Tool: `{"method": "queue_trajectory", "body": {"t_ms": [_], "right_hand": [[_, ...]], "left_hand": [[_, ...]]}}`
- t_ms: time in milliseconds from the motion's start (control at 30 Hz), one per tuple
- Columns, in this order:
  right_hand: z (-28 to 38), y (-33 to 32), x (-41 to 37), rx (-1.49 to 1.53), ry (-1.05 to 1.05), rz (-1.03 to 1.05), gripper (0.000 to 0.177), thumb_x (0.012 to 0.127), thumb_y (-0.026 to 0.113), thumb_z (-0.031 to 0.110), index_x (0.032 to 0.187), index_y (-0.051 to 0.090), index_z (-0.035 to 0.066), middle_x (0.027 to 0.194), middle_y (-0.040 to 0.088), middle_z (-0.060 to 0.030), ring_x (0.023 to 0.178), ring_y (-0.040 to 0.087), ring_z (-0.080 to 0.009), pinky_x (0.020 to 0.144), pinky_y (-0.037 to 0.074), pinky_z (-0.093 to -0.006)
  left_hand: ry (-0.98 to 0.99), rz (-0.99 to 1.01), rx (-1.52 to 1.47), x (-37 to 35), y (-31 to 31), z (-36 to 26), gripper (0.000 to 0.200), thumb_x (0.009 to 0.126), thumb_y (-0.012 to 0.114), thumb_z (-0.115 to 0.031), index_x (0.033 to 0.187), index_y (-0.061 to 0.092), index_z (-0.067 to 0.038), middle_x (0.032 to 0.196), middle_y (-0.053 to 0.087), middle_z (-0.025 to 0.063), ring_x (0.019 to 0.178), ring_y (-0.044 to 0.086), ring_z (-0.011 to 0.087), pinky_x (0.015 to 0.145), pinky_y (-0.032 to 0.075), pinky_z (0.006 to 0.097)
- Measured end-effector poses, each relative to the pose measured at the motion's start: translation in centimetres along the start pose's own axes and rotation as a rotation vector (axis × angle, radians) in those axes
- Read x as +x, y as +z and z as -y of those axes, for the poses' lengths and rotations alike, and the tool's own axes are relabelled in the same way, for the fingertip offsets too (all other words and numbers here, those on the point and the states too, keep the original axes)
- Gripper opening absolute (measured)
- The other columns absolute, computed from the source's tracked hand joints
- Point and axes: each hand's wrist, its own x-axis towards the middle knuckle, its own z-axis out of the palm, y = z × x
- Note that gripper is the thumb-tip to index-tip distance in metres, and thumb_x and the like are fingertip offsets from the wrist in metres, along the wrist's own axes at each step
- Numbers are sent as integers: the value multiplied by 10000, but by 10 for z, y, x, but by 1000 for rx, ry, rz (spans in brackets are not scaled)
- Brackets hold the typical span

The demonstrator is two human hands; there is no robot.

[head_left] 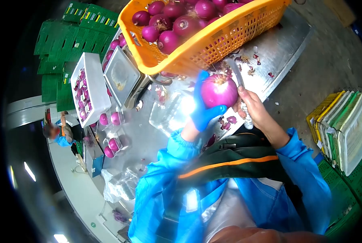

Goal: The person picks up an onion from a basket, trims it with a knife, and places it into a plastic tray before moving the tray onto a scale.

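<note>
My left hand (207, 115), in a blue glove, is wrapped around a large red onion (219, 94) with its dry root tuft turned up. In my bare right hand (253, 106) is a knife (236, 72), gripped by its pale wrapped handle; the curved blade rises beside the onion's top right. Just beyond my hands stands an orange basket (213, 56) heaped with red onions (185, 26). Onion skins (229, 120) and dry scraps lie scattered on the metal table (286, 48) around my hands. Clear plastic trays (170, 111) lie left of my glove.
A weighing scale (122, 77) and a white crate (104, 103) of packed onions stand to the left, near filled trays (114, 143). Green crates (63, 38) are stacked behind. More baskets (353, 129) stand at right. Another person (63, 135) is far left.
</note>
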Motion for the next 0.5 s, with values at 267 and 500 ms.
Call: {"method": "queue_trajectory", "body": {"t_ms": [267,500], "right_hand": [[52,-5,-11,-1304,-752,-121,359,700,720,40,1052,663,71,846,590,-75,701,629,-270,619,504,-377],[32,-35,11,-1341,-667,-181,305,769,672,57,1072,656,82,911,651,-87,736,654,-283,614,521,-367]], "left_hand": [[-236,78,-238,-12,-16,-15,941,711,830,-222,1464,299,-29,1384,454,128,1283,467,284,1077,400,438],[-259,182,-236,-20,-20,-28,947,705,828,-269,1458,308,-29,1385,460,120,1284,469,277,1072,403,427]]}}
